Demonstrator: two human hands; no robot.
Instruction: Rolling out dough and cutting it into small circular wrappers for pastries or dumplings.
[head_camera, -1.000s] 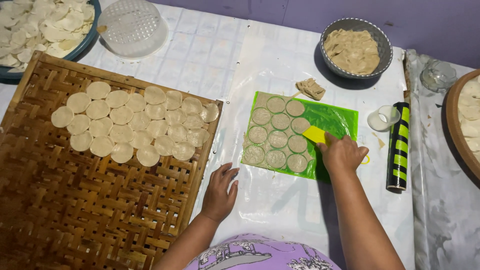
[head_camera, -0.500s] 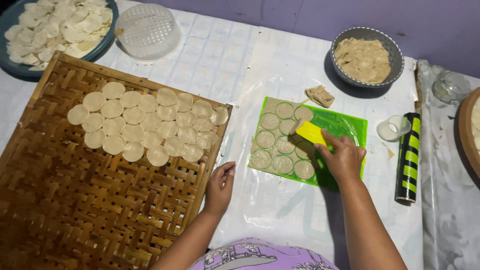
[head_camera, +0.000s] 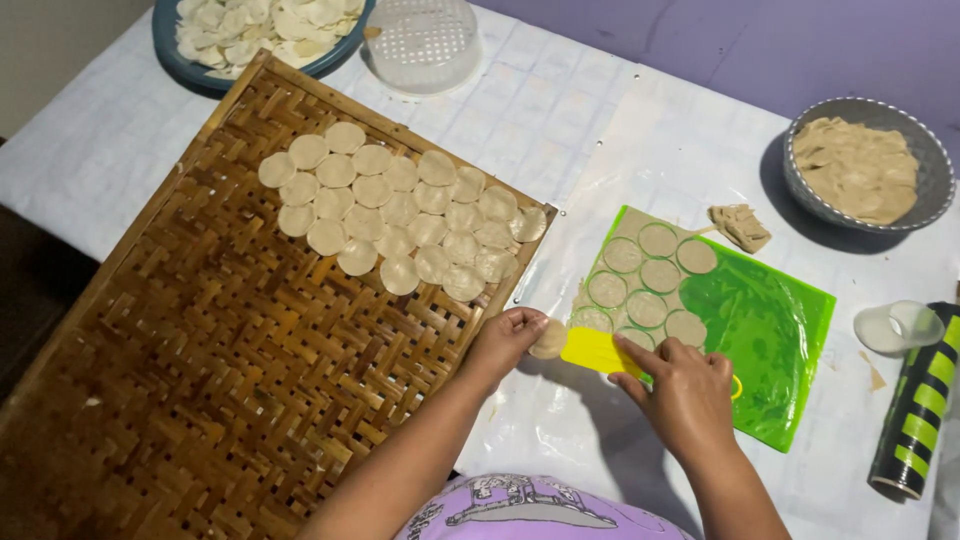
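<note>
Right hand (head_camera: 685, 392) on yellow scraper (head_camera: 596, 350)

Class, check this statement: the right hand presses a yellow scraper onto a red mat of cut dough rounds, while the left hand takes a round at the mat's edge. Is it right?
Not quite. The mat is green, not red, as the head view shows. The rest holds: the right hand presses the yellow scraper there, and the left hand takes a dough round at its edge.

On the counter (head_camera: 120, 140) our woven tray (head_camera: 200, 360) lies at nine o'clock, dough rounds (head_camera: 400, 215) on its far half. The cutting mat (head_camera: 760, 330) sits at three, a bowl (head_camera: 800, 190) of scraps behind it at one, a rolling pin (head_camera: 915, 420) further right. Another bowl (head_camera: 170, 55) rests at eleven.
</note>
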